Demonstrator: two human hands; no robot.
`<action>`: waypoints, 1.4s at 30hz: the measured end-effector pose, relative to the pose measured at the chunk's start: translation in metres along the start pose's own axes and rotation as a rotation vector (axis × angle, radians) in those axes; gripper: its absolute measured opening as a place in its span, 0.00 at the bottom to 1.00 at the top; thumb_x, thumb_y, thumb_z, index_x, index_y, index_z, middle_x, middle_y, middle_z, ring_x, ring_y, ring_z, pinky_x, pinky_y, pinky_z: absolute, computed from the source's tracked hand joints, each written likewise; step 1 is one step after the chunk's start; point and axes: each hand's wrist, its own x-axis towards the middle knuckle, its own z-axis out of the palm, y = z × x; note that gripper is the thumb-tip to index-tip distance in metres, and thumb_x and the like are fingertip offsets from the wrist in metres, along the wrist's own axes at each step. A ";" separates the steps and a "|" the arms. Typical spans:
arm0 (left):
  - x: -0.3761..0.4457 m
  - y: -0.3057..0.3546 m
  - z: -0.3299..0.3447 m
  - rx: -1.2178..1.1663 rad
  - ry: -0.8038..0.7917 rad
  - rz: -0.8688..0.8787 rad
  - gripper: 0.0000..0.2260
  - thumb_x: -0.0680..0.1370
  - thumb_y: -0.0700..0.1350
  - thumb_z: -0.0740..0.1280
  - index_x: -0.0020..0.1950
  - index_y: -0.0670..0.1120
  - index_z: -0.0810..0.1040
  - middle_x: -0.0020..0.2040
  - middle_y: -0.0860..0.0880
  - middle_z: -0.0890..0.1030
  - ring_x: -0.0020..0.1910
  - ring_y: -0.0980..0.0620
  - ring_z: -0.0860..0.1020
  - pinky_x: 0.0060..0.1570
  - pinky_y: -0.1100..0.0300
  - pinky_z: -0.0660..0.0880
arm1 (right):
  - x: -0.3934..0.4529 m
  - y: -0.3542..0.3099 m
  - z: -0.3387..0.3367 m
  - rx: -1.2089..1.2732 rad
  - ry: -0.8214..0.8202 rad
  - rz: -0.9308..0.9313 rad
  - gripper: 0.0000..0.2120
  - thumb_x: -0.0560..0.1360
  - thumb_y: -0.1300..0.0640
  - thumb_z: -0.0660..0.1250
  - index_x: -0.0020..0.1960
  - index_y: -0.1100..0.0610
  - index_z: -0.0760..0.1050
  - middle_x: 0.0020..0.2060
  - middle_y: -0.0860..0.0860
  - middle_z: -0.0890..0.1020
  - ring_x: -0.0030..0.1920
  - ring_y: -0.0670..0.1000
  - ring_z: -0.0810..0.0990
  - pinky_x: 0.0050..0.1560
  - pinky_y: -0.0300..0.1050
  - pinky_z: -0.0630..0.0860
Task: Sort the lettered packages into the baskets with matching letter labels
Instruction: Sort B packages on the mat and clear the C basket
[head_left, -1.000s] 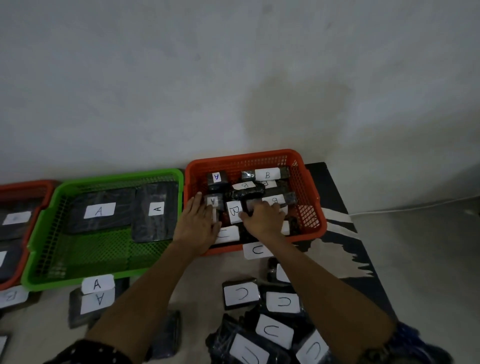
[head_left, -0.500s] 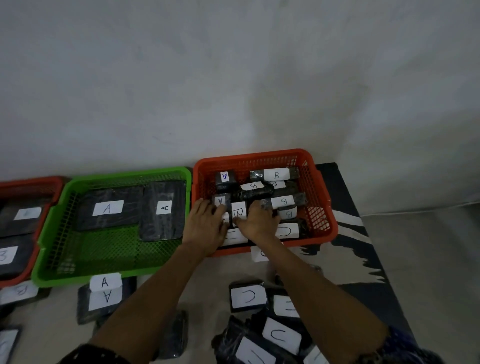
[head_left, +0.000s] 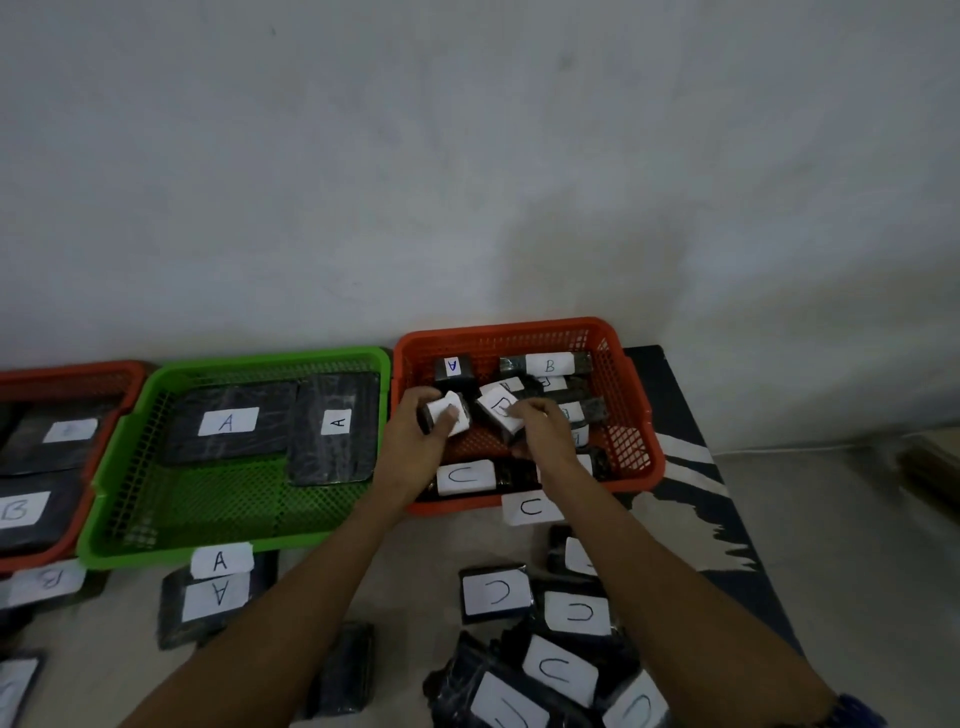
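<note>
Both hands lifting small packages out of the orange basket

Your left hand (head_left: 422, 441) grips a small package (head_left: 445, 414); your right hand (head_left: 540, 431) pinches a B package (head_left: 501, 410). They look light, stiff and slick-wrapped, so hold them by the edges. The green basket (head_left: 124, 540) sits at nine o'clock; C packages (head_left: 496, 592) crowd the surface at six.
</note>
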 end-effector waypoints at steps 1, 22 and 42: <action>-0.002 0.003 -0.002 -0.067 -0.013 -0.030 0.12 0.79 0.50 0.65 0.62 0.55 0.71 0.50 0.59 0.75 0.47 0.62 0.76 0.42 0.69 0.72 | -0.003 -0.001 -0.003 0.051 0.003 -0.003 0.06 0.75 0.56 0.69 0.51 0.54 0.76 0.46 0.52 0.81 0.44 0.50 0.80 0.34 0.42 0.79; -0.034 -0.001 -0.038 -0.346 -0.017 -0.205 0.12 0.81 0.41 0.58 0.53 0.54 0.80 0.52 0.51 0.80 0.47 0.52 0.80 0.34 0.65 0.76 | -0.060 0.007 0.020 0.122 -0.211 -0.066 0.02 0.77 0.59 0.65 0.48 0.55 0.77 0.46 0.55 0.81 0.42 0.52 0.81 0.31 0.42 0.76; -0.143 -0.113 -0.278 -0.365 0.680 -0.355 0.13 0.76 0.49 0.69 0.58 0.47 0.73 0.54 0.46 0.81 0.51 0.46 0.80 0.53 0.47 0.77 | -0.167 0.059 0.248 -0.203 -0.707 0.004 0.06 0.75 0.57 0.69 0.51 0.58 0.77 0.37 0.56 0.81 0.30 0.56 0.82 0.27 0.45 0.78</action>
